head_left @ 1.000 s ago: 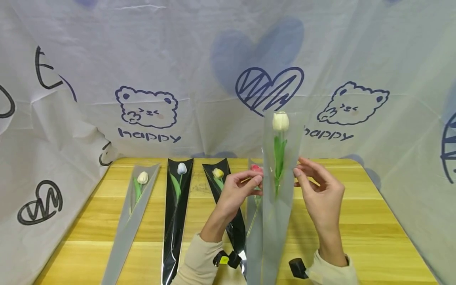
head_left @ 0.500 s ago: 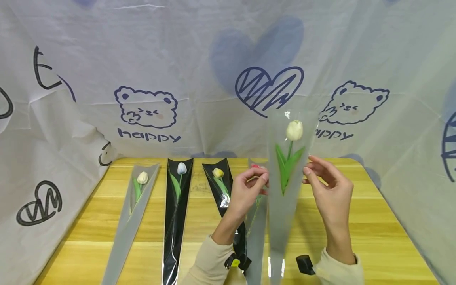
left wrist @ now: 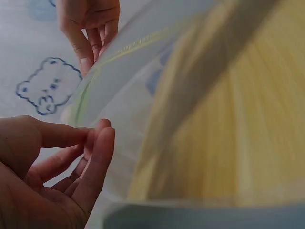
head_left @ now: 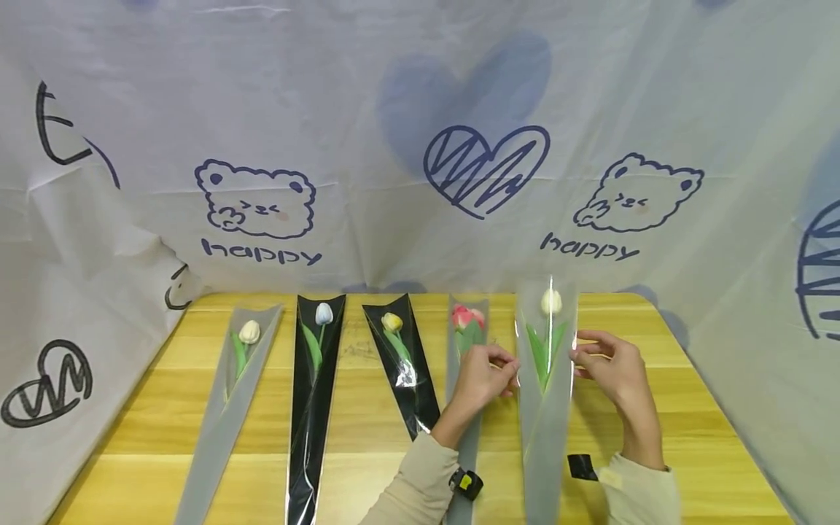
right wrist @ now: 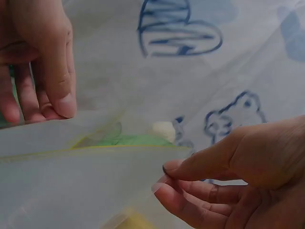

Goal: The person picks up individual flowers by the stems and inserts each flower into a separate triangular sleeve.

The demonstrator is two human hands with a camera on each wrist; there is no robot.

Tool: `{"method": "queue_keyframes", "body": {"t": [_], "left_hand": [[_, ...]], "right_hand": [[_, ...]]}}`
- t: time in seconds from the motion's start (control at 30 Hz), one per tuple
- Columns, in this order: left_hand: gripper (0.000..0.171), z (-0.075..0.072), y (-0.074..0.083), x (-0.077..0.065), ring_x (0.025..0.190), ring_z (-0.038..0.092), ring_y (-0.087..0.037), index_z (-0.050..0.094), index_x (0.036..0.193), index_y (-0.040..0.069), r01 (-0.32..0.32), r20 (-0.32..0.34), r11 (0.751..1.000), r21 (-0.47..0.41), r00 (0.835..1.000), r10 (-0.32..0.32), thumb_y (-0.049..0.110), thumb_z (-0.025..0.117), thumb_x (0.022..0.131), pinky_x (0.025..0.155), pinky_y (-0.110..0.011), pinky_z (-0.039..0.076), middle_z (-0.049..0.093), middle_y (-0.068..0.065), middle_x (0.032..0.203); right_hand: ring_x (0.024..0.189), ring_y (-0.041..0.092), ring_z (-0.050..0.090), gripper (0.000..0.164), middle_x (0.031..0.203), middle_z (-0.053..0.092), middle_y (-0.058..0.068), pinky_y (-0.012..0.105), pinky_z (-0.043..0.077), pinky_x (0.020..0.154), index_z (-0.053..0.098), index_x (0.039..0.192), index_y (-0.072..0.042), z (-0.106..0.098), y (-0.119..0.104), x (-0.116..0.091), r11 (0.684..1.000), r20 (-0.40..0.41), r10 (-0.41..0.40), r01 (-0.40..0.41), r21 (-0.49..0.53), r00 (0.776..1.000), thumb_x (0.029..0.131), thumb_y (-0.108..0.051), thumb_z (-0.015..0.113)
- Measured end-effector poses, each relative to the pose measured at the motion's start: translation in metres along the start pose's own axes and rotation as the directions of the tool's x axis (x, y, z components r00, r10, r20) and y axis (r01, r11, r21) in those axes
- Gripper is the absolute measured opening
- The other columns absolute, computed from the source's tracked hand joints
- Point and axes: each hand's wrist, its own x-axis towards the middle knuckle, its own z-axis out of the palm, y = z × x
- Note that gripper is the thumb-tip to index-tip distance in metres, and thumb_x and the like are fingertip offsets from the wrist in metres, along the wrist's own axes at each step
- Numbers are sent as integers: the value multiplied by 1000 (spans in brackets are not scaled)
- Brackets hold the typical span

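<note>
A long flower sleeve [head_left: 541, 445], clear in front and grey behind, stands at the right of the row in the head view. Inside it is a white tulip [head_left: 551, 302] with green leaves [head_left: 541, 357]. My left hand [head_left: 484, 375] pinches the sleeve's left edge between thumb and fingers. The opposite edge is pinched by my right hand [head_left: 615, 364], a little below the bloom's height. In the right wrist view the tulip [right wrist: 164, 130] shows through the film between both hands. My left forearm hides part of a grey sleeve with a pink tulip [head_left: 467, 316].
Left of the hands lie a black sleeve with a yellow tulip [head_left: 392, 322], another black one with a pale blue tulip [head_left: 324, 313], and a grey one with a white tulip [head_left: 249, 332]. Under them is a wooden table [head_left: 367, 481]; a printed cloth [head_left: 367, 146] hangs behind.
Both hands have brought the sleeve with the white tulip down from in front of the cloth to close over the table, slightly rightward. The pink tulip now shows more fully.
</note>
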Motion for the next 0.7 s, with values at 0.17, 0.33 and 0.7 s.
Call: {"method": "queue_keyframes", "body": {"t": [0.17,0.33,0.7], "left_hand": [[11,-9,-17,-4,42,64,-25,73,82,-4,62,-1,986,152,998,-63,-3,70,92,42,-33,53,65,-10,55],[16,-15,-22,-10,39,62,-19,72,78,-2,126,-24,960,250,992,-124,-1,69,94,40,-28,50,61,-5,49],[20,-60,22,-19,48,65,-16,73,108,-10,109,1,973,202,994,-112,6,63,102,49,-38,57,70,-16,73]], "right_hand": [[74,13,70,42,107,68,28,34,61,71,56,135,15,21,16,8,999,80,33,-34,3,996,95,5,66],[73,19,71,41,105,68,28,35,61,69,56,133,16,38,22,12,999,132,43,-44,10,990,94,7,65],[78,25,72,40,108,68,30,32,59,67,57,132,16,31,34,19,987,119,109,-93,-134,987,98,-5,64]]}}
